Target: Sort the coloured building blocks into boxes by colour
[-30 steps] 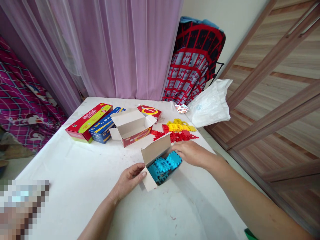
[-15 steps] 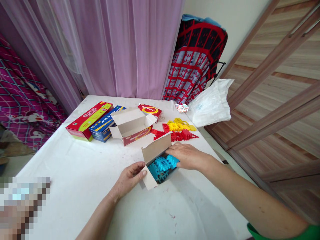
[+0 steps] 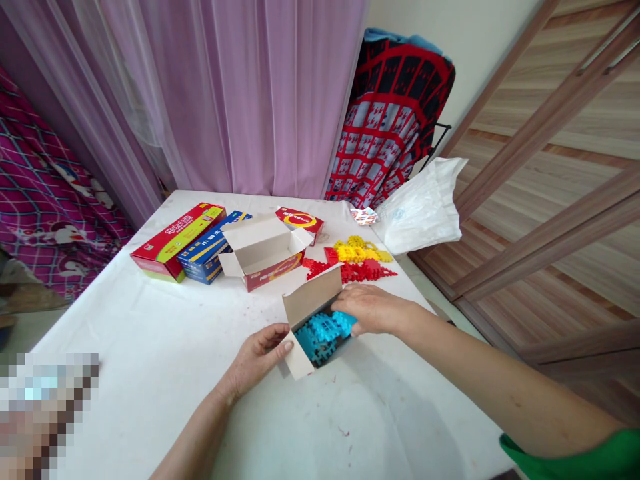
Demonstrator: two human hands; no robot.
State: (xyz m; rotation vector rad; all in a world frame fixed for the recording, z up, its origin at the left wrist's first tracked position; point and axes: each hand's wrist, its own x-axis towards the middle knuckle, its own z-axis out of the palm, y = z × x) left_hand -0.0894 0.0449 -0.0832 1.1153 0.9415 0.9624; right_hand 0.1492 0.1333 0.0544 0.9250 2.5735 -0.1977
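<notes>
An open cardboard box (image 3: 313, 293) stands on the white-covered table with its lid flap raised. Bright blue interlocking plastic building blocks (image 3: 320, 333) fill its inside. My left hand (image 3: 263, 353) grips the box's left end, the thumb on the white end flap and the fingers behind it. At the right end, my right hand (image 3: 373, 310) reaches over the opening, its thumb and fingers closed around a light blue block (image 3: 344, 323). Some of its fingertips are hidden inside the box. Just beyond lie red blocks (image 3: 363, 271) and yellow blocks (image 3: 359, 249).
Behind stands another open box (image 3: 275, 270), white inside. A red and green box (image 3: 177, 240), a blue box (image 3: 207, 257) and a smaller red box (image 3: 303, 221) lie at the back. A white plastic bag (image 3: 425, 207) sits at the right edge, near a patterned packet (image 3: 363, 216).
My right hand has shifted very slightly left over the box, and its forearm has dropped a little. My left hand and the box have hardly moved.
</notes>
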